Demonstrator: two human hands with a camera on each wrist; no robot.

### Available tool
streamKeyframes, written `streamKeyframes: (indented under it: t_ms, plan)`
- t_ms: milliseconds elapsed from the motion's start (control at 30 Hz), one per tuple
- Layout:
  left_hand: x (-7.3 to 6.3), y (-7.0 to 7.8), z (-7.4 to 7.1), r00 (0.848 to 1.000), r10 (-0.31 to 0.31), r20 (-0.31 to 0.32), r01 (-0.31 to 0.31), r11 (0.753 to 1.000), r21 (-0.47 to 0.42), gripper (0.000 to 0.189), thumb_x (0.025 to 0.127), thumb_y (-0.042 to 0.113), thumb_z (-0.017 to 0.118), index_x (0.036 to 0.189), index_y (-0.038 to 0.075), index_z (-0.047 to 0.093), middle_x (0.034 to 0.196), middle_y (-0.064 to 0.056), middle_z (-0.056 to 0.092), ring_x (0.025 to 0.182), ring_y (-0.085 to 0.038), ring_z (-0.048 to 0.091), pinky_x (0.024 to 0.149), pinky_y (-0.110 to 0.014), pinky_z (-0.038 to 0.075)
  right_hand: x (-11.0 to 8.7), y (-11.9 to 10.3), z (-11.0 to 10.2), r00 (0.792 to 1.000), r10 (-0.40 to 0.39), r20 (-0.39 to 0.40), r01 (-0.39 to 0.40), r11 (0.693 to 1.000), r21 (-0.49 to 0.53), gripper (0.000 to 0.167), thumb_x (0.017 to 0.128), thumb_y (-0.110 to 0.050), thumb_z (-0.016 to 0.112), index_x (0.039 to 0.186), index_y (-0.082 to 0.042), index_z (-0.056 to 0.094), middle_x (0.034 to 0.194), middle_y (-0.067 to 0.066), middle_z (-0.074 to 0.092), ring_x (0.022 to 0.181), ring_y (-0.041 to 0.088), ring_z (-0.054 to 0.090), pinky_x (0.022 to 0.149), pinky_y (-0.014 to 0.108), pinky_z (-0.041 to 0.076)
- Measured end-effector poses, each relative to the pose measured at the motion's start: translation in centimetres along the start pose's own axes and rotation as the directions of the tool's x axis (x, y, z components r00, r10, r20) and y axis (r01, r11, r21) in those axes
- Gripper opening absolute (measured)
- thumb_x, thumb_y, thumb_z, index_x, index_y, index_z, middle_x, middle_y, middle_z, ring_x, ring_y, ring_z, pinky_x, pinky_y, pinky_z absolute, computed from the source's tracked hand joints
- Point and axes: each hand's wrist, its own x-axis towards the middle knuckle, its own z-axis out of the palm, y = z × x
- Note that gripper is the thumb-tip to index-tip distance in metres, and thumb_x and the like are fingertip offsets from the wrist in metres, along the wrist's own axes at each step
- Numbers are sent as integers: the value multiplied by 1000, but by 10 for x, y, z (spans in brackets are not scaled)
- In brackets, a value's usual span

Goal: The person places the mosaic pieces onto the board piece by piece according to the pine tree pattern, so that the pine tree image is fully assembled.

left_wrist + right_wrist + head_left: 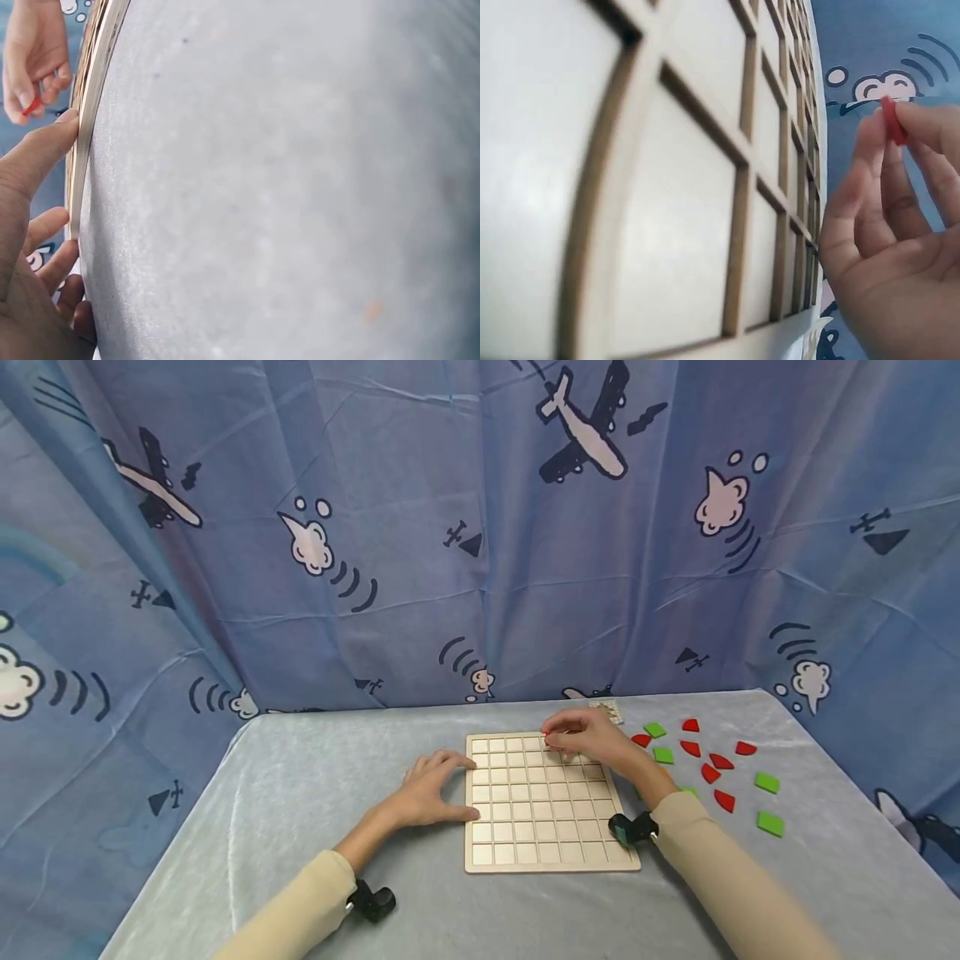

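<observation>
A square wooden grid board [532, 810] lies flat on the table, its cells bare where they show. My left hand [423, 792] touches the board's left edge with thumb and fingertips, the fingers spread and fairly straight. Over the far right part of the board is my right hand [592, 735]. Between thumb and fingertip it pinches a small red piece [894, 121], thin and seen nearly edge-on in the right wrist view. In the left wrist view, that red piece [31, 106] shows at the right hand's fingertips, beyond the board's rim [88, 112].
Several red quarter-round pieces [724, 800] and green square pieces [770, 823] lie scattered right of the board, some partly behind the right forearm. A small pale patterned item [609, 710] sits at the table's back edge. A blue printed curtain [405, 527] hangs behind the table.
</observation>
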Motion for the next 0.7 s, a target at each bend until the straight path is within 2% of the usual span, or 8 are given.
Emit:
streamKeyframes:
  t_ms: [167,400,533,700]
  plan:
    - [1,0,0,1000,11,-1,-11,1000,3,73,74,52,81,137,27,53,146,-2,46,122,-27,42,101,-55,36,8,2,1,1000,-20,-2,20,999,-27,36,93,-24,69,120,0,66,109,20,72,90,40,66,72,45,56]
    - [1,-1,1,1000,16,-1,-16,1000,5,73,74,52,82,136,26,54,145,-2,47,123,-28,42,101,-56,36,18,5,3,999,-42,24,41,999,11,31,90,-11,72,114,8,65,106,28,69,96,39,70,84,43,59]
    - [1,0,0,1000,17,4,-17,1000,7,73,74,52,81,136,27,54,145,-1,47,124,-28,42,103,-56,35,24,4,6,998,-57,17,58,998,-36,26,89,-10,72,109,7,68,101,26,71,88,39,70,75,39,59]
    - [0,1,-2,1000,19,8,-19,1000,5,73,74,52,81,137,26,53,146,-2,47,125,-29,42,103,-57,35,29,0,8,997,-73,15,74,988,-135,22,90,-12,72,106,4,70,97,22,74,80,39,66,64,38,52]
